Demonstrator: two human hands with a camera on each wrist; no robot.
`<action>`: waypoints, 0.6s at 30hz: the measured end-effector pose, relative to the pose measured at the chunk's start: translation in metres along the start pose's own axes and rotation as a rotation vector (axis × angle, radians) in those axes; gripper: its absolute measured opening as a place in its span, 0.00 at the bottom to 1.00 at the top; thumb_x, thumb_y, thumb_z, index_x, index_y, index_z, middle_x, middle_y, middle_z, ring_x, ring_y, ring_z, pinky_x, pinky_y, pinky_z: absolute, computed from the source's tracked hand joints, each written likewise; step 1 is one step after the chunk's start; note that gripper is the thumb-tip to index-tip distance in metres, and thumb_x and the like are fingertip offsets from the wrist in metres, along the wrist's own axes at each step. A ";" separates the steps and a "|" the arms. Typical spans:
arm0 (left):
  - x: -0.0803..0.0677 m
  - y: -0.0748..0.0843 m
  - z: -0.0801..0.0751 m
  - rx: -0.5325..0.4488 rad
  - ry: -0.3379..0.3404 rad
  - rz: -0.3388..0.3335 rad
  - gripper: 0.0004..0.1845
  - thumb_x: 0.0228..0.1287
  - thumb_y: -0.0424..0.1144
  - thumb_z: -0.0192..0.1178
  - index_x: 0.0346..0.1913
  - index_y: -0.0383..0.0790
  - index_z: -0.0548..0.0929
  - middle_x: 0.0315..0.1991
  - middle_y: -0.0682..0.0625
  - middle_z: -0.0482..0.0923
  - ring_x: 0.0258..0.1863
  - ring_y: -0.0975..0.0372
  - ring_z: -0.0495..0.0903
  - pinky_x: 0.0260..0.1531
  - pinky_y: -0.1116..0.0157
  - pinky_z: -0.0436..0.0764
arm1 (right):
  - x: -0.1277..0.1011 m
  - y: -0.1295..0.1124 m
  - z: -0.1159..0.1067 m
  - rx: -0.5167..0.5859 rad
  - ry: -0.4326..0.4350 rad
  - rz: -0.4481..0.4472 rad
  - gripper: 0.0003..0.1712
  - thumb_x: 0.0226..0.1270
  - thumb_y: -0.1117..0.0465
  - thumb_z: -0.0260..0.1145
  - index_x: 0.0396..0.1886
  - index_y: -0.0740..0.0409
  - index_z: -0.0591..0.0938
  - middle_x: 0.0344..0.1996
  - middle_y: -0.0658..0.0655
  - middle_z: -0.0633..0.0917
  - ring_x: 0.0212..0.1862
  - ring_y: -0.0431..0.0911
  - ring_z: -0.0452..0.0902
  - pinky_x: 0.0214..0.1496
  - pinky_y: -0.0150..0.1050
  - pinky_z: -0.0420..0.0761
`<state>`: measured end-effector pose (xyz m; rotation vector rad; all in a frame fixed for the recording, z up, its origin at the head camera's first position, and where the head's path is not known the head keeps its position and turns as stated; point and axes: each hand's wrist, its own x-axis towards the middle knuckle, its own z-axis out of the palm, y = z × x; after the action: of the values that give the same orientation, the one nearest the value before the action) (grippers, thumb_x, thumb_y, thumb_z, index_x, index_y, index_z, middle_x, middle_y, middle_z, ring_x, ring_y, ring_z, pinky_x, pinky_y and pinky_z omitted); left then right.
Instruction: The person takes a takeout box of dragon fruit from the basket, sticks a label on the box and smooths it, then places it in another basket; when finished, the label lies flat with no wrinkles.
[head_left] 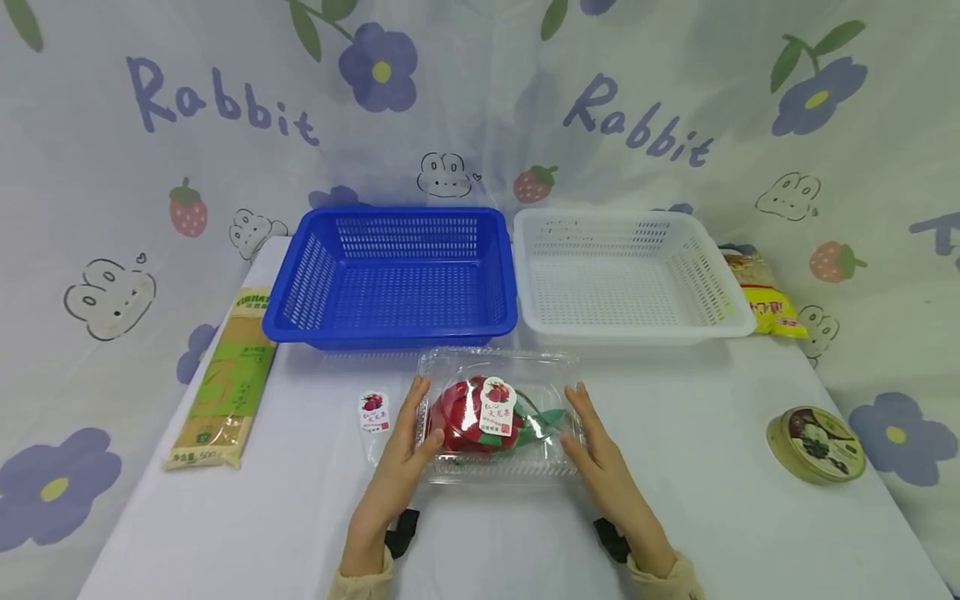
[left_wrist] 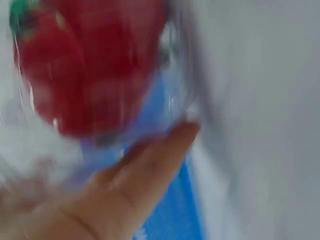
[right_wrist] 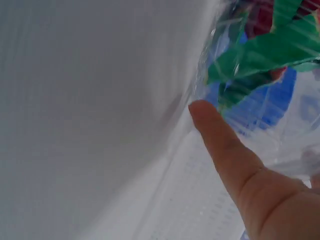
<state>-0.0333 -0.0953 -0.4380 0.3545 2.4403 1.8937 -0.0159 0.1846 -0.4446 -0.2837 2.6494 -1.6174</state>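
The clear clamshell box (head_left: 498, 415) with the red dragon fruit (head_left: 472, 415) inside lies on the table (head_left: 300, 517) directly between the two hands, its long axis running left to right. The left hand (head_left: 405, 454) presses its left end and the right hand (head_left: 600, 454) its right end (both equally near), fingers (left_wrist: 165, 150) straight and flat against the plastic, not curled round it. The blue basket (head_left: 393, 275) stands just behind.

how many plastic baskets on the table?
2. A blue perforated plastic basket sits at the back, left of centre; a white perforated plastic basket stands right beside it. Both look empty. None seem hidden.
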 end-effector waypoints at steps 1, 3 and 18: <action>-0.001 -0.002 0.001 -0.063 0.005 -0.007 0.35 0.71 0.33 0.50 0.77 0.43 0.49 0.79 0.41 0.40 0.78 0.44 0.40 0.70 0.36 0.45 | 0.000 0.000 0.001 0.014 0.009 0.000 0.36 0.75 0.62 0.51 0.78 0.46 0.51 0.78 0.64 0.43 0.76 0.67 0.40 0.67 0.75 0.49; -0.003 -0.003 0.003 -0.162 0.023 -0.006 0.35 0.71 0.32 0.48 0.77 0.43 0.48 0.79 0.42 0.40 0.78 0.48 0.38 0.72 0.37 0.41 | 0.000 -0.001 0.003 0.040 0.030 -0.001 0.36 0.74 0.63 0.52 0.78 0.47 0.52 0.78 0.64 0.44 0.76 0.67 0.39 0.67 0.76 0.48; -0.017 0.016 0.028 -0.167 0.170 0.256 0.45 0.49 0.27 0.64 0.73 0.33 0.58 0.77 0.36 0.49 0.77 0.62 0.50 0.71 0.75 0.54 | -0.015 -0.016 -0.003 0.293 0.279 -0.176 0.31 0.67 0.77 0.49 0.71 0.68 0.62 0.77 0.58 0.56 0.76 0.32 0.50 0.71 0.19 0.53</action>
<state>-0.0097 -0.0683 -0.4319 0.5424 2.4125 2.3024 0.0011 0.1825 -0.4302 -0.3086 2.5800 -2.2204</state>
